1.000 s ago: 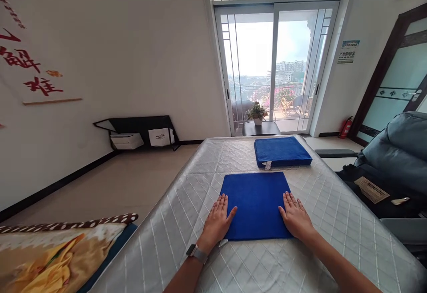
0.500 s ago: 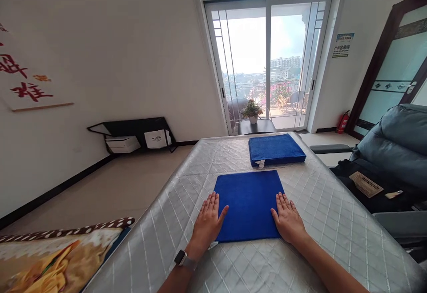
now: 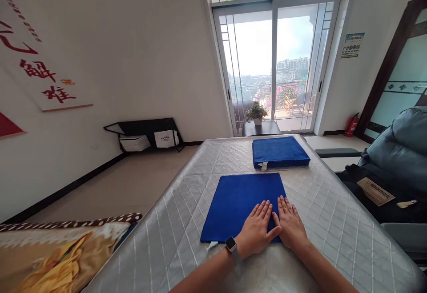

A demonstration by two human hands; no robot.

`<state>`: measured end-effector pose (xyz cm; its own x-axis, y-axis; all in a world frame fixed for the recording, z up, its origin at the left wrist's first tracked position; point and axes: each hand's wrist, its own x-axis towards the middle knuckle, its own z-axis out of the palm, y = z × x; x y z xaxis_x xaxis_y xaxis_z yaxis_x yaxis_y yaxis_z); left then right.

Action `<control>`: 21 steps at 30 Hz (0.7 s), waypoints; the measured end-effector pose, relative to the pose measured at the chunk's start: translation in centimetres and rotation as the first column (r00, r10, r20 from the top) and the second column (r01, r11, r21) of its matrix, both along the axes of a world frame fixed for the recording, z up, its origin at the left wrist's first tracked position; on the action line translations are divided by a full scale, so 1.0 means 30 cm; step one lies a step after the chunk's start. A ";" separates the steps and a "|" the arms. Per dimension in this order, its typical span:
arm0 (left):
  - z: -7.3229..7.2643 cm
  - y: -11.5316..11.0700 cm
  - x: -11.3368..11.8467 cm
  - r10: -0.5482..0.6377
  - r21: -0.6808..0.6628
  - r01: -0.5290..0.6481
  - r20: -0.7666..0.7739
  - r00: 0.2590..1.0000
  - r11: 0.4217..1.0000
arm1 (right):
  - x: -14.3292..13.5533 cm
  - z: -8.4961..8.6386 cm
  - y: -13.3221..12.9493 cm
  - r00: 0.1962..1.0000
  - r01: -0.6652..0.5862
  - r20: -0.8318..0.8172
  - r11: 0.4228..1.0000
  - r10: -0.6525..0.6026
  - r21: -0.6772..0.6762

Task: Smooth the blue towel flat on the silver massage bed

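A flat blue cloth (image 3: 236, 199) lies spread on the silver quilted cover (image 3: 187, 204) in front of me, a small white tag at its near left corner. My left hand (image 3: 258, 230) rests palm down on the cloth's right half, fingers stretched out, a watch on the wrist. Along the cloth's right edge my right hand (image 3: 292, 222) lies flat, fingers straight. The two thumbs meet or overlap. Just beyond the cloth sits a stack of folded blue cloths (image 3: 280, 150), with a white tag at its front left corner.
A dark grey armchair (image 3: 410, 137) stands at the right, holding a brown card (image 3: 375, 190) and a small brush-like item. A patterned blanket (image 3: 110, 239) with yellow fabric is at lower left. Beyond the covered surface, a potted plant (image 3: 257, 113) stands on a chair before glass doors.
My left hand has moved right across the cloth, from its left edge to beside my right hand. My right hand stays at the right edge. The view has turned slightly left.
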<state>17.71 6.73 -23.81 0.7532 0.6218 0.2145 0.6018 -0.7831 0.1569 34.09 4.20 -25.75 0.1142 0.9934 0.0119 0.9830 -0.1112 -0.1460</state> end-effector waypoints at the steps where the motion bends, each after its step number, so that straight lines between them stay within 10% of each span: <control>1: -0.006 0.008 -0.023 0.013 0.003 -0.013 -0.004 1.000 1.000 | -0.001 0.001 0.001 1.000 0.004 -0.001 1.000 -0.004 0.003; 12: -0.111 0.028 -0.500 0.399 0.023 -0.399 -0.112 0.910 0.917 | -0.005 -0.018 0.013 1.000 0.006 0.010 1.000 -0.006 0.017; 21: -0.084 -0.017 -0.529 0.443 -0.005 -0.445 -0.087 0.892 0.895 | -0.024 0.004 0.001 1.000 -0.003 0.017 1.000 0.002 0.021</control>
